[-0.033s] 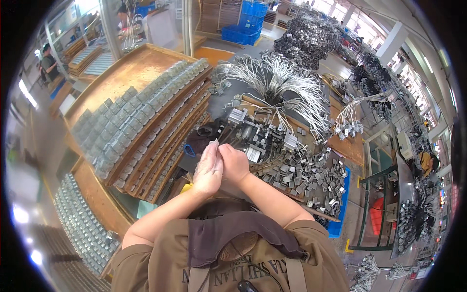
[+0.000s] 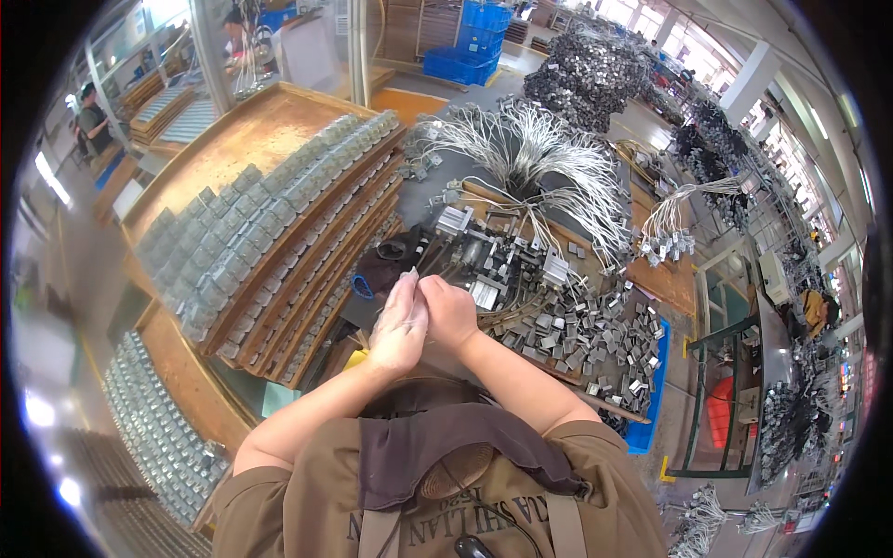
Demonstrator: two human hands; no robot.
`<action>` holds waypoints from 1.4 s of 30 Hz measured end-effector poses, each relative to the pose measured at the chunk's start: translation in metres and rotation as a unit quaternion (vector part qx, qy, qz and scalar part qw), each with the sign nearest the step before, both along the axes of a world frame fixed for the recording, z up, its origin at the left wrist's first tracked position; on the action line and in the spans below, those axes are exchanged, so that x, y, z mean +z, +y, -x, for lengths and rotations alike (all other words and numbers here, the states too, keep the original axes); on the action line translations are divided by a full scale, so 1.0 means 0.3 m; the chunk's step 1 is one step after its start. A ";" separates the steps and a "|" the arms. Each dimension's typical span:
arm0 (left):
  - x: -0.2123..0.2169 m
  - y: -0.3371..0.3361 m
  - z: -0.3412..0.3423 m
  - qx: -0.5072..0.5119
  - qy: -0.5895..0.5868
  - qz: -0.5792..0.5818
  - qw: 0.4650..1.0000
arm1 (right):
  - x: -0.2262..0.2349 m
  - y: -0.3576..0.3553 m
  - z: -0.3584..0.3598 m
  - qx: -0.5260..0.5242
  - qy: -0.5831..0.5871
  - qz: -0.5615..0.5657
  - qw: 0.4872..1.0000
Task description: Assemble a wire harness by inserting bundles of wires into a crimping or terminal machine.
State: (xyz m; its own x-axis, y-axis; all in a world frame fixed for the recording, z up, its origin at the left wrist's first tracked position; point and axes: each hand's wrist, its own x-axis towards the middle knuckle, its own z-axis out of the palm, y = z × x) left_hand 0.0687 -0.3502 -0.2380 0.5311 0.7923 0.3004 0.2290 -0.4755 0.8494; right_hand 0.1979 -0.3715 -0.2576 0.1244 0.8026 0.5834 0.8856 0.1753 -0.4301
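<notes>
My left hand [image 2: 398, 325] is held upright in front of my chest, its fingers stretched out and close together. It seems to wear a thin whitish glove. Against its palm side presses my right hand [image 2: 448, 312], with the fingers curled in. Whatever lies between the two hands is hidden. Just beyond them stands a metal fixture [image 2: 484, 265] with silvery blocks and clamps on the bench. Small grey metal parts [image 2: 581, 339] lie heaped to the right of the fixture. A dark cloth-like item with a blue loop [image 2: 362, 287] is just left of my fingertips.
Stacked wooden trays [image 2: 307, 251] bearing rows of metal pieces fill the left side. A large bundle of white wires [image 2: 530, 149] spreads behind the fixture. A blue tray edge [image 2: 657, 386] borders the loose parts. Farther right stands a green metal frame [image 2: 693, 409].
</notes>
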 end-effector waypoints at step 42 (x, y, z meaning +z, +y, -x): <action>-0.070 0.375 -0.034 0.083 0.041 -0.054 0.994 | -0.161 0.605 -0.290 0.056 -0.077 0.273 0.957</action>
